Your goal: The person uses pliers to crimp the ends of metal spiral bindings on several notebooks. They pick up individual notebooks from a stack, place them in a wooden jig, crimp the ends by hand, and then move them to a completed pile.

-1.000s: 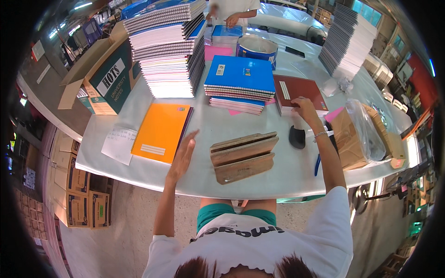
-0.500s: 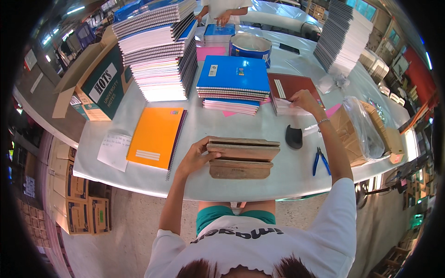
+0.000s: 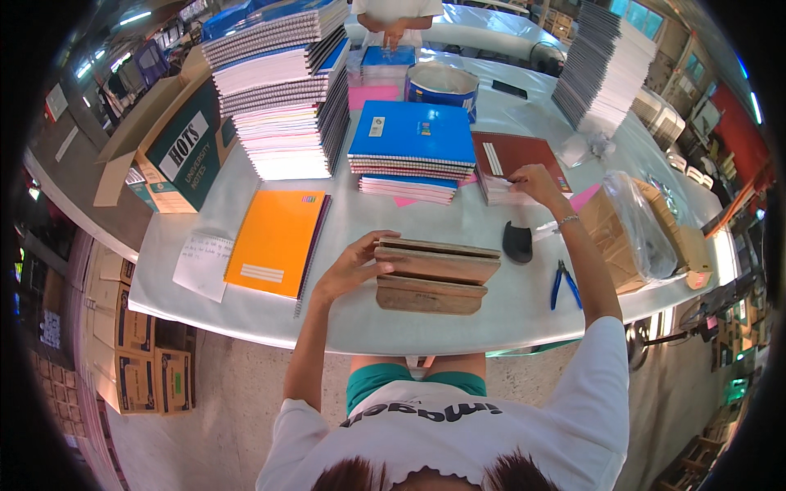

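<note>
My left hand (image 3: 354, 266) grips the left end of a slotted wooden block (image 3: 434, 255), thumb on the near side and fingers behind. The block rests near the table's front edge, directly before me. Farther off to the right, my right hand (image 3: 536, 185) has its fingers closed at a pale, partly see-through pile (image 3: 501, 195) on the near edge of a brown-red notebook (image 3: 524, 150). What its fingertips hold is too small to make out. A black curved piece (image 3: 517, 243) and blue-handled pliers (image 3: 565, 286) lie right of the block.
Blue notebooks (image 3: 413, 135) stand beyond the block. Left are an orange notebook (image 3: 277, 241), a handwritten sheet (image 3: 201, 263), a tall notebook stack (image 3: 282, 123) and an open carton (image 3: 184, 155). A plastic-lined box (image 3: 634, 237) stands right. A co-worker's hands (image 3: 393, 33) show across the table.
The wooden block has shifted slightly right with my left hand. My right hand has moved a little left and down over the pale pile. The co-worker's hands have come together.
</note>
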The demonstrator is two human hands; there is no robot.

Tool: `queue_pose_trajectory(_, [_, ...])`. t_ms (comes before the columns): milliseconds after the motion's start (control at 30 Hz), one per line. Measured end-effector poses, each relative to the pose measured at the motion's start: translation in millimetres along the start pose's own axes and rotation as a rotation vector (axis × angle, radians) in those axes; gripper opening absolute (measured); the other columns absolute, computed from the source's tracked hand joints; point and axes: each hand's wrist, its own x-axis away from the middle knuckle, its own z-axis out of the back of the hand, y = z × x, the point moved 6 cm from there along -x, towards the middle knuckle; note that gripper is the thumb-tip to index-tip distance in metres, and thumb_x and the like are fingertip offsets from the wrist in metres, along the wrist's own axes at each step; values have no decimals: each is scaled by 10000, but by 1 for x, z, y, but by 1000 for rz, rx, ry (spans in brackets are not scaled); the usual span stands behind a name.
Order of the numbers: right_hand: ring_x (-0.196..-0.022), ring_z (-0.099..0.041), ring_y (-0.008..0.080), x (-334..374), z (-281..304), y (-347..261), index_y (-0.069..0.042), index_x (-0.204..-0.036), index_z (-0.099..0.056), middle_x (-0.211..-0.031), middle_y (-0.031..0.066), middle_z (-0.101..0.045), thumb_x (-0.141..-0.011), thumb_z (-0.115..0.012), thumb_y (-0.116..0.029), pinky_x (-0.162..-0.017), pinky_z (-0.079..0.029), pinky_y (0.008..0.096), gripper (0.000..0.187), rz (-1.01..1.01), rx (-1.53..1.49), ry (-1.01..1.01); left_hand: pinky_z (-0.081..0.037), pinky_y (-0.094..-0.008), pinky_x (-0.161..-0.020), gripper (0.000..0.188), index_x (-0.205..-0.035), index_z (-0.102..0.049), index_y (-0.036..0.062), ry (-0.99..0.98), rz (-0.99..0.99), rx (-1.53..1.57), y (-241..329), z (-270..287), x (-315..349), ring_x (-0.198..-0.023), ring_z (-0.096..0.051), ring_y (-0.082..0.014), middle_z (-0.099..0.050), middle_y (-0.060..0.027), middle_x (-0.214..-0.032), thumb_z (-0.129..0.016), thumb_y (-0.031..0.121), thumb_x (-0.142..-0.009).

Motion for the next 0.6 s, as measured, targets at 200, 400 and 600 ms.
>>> queue_pose_trajectory(200, [-806,-680,243,4,-5,-11,20,-969,-710,-908,154,-696,-697,-768,-37,-738,-534,315,284,70,100,2,-431,-361,-1027,514,-1297,-531,79,226,-103,155,12,28,23,-1165,-554,-228,-567,-92,-1261,-707,297,-866])
queue_pose_trajectory(400, [-799,-675,242,6,-2,-7,3,-970,-715,-907,149,-696,-709,-765,-48,-740,-527,327,270,58,80,36,-448,-389,-1000,559,-1273,-532,53,304,-134,196,14,36,42,-1119,-577,-259,-568,-112,-1167,-708,384,-858])
queue_pose_trajectory(600, [-778,-667,240,5,3,-4,6,-949,-711,-877,158,-686,-762,-743,-123,-714,-505,335,230,27,59,26,-454,-376,-985,529,-1267,-542,48,314,-105,188,11,36,55,-1099,-588,-246,-571,-108,-1173,-716,329,-854])
